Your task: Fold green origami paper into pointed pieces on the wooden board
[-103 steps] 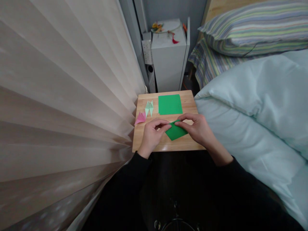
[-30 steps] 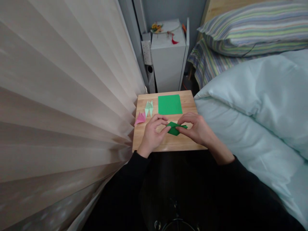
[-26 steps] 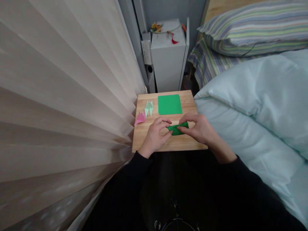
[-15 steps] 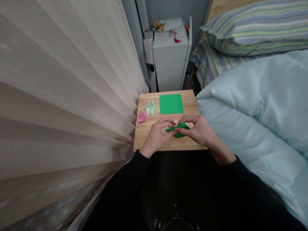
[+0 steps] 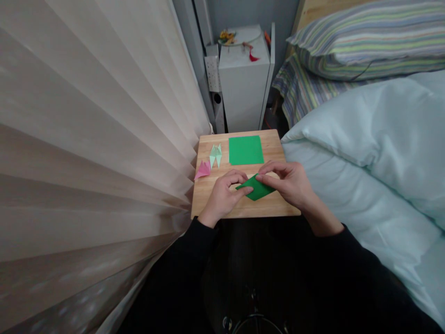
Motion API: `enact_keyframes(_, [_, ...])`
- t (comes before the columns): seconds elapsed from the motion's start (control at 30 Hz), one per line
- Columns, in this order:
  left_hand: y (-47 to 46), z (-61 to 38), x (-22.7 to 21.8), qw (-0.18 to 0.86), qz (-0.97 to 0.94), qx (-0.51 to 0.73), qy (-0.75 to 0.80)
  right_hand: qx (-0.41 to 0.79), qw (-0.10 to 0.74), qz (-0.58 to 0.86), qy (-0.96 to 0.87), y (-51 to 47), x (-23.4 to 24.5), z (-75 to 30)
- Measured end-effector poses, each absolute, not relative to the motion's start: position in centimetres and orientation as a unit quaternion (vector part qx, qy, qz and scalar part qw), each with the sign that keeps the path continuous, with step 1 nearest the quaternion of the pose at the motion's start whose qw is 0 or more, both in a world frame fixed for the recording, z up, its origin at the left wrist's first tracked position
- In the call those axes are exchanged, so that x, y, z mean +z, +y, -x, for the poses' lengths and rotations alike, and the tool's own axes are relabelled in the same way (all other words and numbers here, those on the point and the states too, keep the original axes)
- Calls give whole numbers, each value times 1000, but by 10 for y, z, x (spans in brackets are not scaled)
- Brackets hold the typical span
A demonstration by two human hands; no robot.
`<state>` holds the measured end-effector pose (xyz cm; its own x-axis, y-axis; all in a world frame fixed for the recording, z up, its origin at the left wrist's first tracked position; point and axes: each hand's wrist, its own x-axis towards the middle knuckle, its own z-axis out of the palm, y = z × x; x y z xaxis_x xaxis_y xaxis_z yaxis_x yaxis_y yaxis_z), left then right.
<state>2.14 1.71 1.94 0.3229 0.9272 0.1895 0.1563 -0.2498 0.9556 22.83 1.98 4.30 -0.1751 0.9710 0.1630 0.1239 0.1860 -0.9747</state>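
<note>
While the left hand held a folded green paper near its left corner, thumb over the near face, the right hand pinched the same piece at its upper edge between thumb and fingers. Both hands were closed down narrow on it, and it sat tilted between them over the near half of the wooden worktop; whether its lowest corner touched the wood, I could not tell. Just beyond the fingers, a flat green sheet lay towards the worktop's far edge. To the left of that sheet lay a pale green folded paper with pointed tips, and just beside it, nearer the left edge, a pink folded paper. Further out, a pale pleated curtain hung along the left, a light blue quilt spread on the right, and a striped pillow lay beyond the quilt. Past the worktop's far edge stood a white cabinet, a red tassel on its top
</note>
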Motion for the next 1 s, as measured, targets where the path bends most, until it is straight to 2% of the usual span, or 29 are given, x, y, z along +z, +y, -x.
enact_keyframes(0.37, [22,-16,21,475,-619,418,465,448,460,446,-623,22,47,-232])
enact_keyframes(0.73, [23,-16,24,529,-621,398,420,463,444,434,-632,22,46,-229])
enact_keyframes(1.0, [20,-15,25,540,-568,446,432,363,376,440,-730,20,48,-228])
